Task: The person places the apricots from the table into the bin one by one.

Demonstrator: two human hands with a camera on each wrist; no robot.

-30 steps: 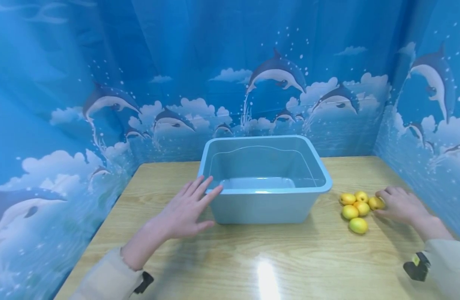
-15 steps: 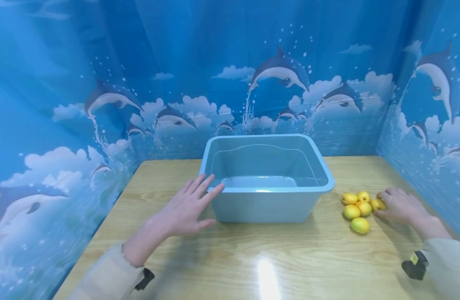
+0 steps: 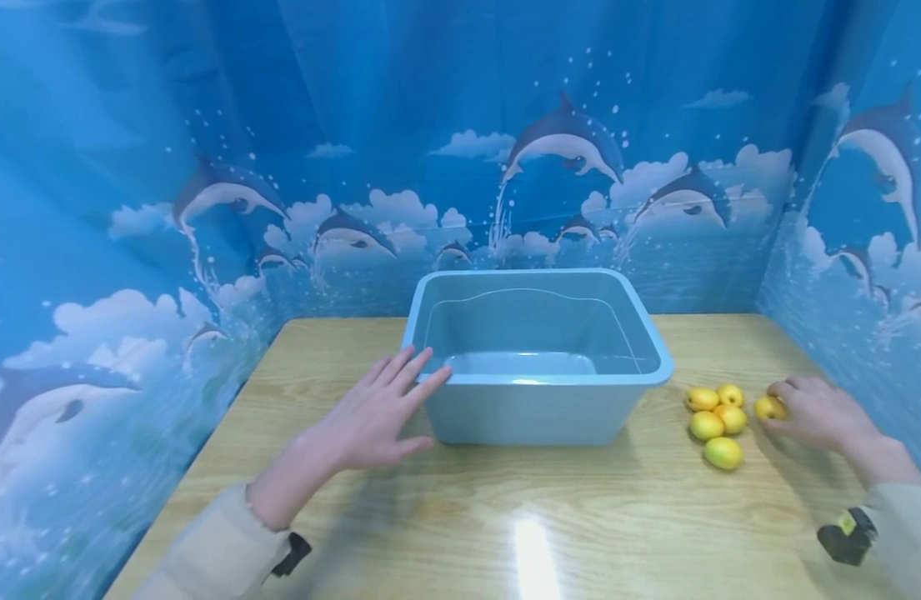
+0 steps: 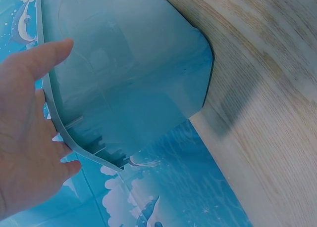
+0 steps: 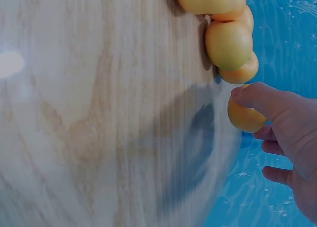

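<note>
My right hand [image 3: 822, 413] pinches a yellow loquat [image 3: 769, 408] at the right of the table. In the right wrist view the thumb lies across this loquat [image 5: 245, 117], which stands a little apart from several others. Those loquats [image 3: 706, 426] are clustered to its left, yellow to orange, one lying nearest the front. A light blue plastic bin [image 3: 528, 414] sits mid-table with nothing visible inside. My left hand [image 3: 366, 421] is spread with straight fingers at the bin's near left rim; whether it touches the rim I cannot tell.
The wooden table [image 3: 460, 517] has a bright light reflection near its front. A blue curtain [image 3: 430, 100] printed with dolphins hangs behind it and along both sides. The loquat cluster lies between the bin and my right hand.
My right hand has shifted slightly right with the pinched loquat, opening a gap between it and the cluster. My left hand and the bin look unchanged apart from slight camera motion.
</note>
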